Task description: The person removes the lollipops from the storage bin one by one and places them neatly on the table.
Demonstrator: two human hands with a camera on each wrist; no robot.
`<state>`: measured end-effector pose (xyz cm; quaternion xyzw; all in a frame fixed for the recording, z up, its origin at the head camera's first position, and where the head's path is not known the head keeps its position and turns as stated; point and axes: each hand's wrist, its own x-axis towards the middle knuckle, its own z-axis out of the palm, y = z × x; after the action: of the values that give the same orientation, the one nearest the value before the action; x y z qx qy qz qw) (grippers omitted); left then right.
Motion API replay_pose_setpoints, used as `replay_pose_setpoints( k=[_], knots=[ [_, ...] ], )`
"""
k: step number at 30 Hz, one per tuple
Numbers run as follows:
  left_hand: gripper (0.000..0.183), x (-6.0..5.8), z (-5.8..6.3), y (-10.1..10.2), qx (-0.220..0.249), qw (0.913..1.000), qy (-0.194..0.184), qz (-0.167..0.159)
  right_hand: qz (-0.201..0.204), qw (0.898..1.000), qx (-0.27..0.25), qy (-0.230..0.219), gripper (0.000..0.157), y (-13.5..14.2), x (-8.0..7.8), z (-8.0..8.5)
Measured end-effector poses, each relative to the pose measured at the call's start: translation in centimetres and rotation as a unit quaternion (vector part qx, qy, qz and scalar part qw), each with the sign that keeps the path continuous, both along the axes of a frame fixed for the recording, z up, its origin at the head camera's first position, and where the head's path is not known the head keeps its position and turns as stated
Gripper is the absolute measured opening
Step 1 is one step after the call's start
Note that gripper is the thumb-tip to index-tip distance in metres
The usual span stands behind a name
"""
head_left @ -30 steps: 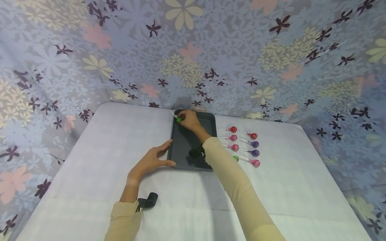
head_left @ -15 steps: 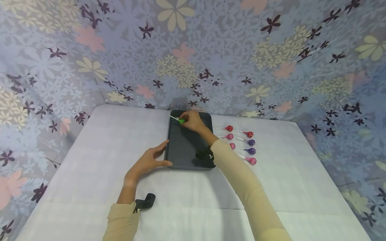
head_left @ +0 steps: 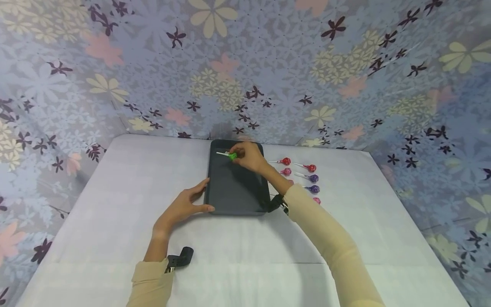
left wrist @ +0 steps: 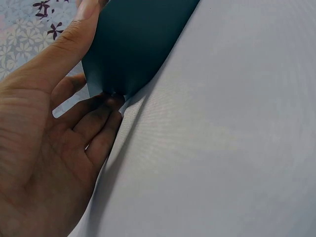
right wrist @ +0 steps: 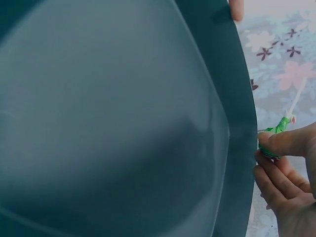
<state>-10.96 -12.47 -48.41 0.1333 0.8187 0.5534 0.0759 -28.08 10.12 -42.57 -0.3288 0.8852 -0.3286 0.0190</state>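
A dark grey rectangular tray lies on the white-covered table. My left hand holds its near left corner. The left wrist view has the thumb at the rim and the fingertips curled against the tray's side. Over the far left part of the tray, my right hand pinches a green-wrapped lollipop by its candy head, the white stick pointing left. Thumb and fingers also grip the lollipop in the right wrist view, seen past the tray's rim.
Right of the tray lie two columns of wrapped lollipops, among them red, pink and purple ones. My right sleeve hides part of them. A floral cloth stands behind the table.
My right hand has moved the green lollipop rightward, away from the tray's far left corner; its stick has swung closer to level. The left hand stays on the tray. The head view has shifted slightly.
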Motion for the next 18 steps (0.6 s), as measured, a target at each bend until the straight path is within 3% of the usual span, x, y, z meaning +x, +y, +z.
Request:
replay_pose_setpoints(
  k=[14, 18],
  knots=[
    [0.094, -0.1, 0.0, 0.1, -0.003, 1.0, -0.008, -0.003, 0.005, 0.996, -0.086, -0.013, 0.027, 3.4, 2.7, -0.6],
    [0.095, -0.1, 0.2, 0.0, -0.008, 0.9999, -0.011, -0.003, 0.004, 0.996, -0.089, -0.013, 0.026, 4.4, 3.4, -0.6]
  ],
)
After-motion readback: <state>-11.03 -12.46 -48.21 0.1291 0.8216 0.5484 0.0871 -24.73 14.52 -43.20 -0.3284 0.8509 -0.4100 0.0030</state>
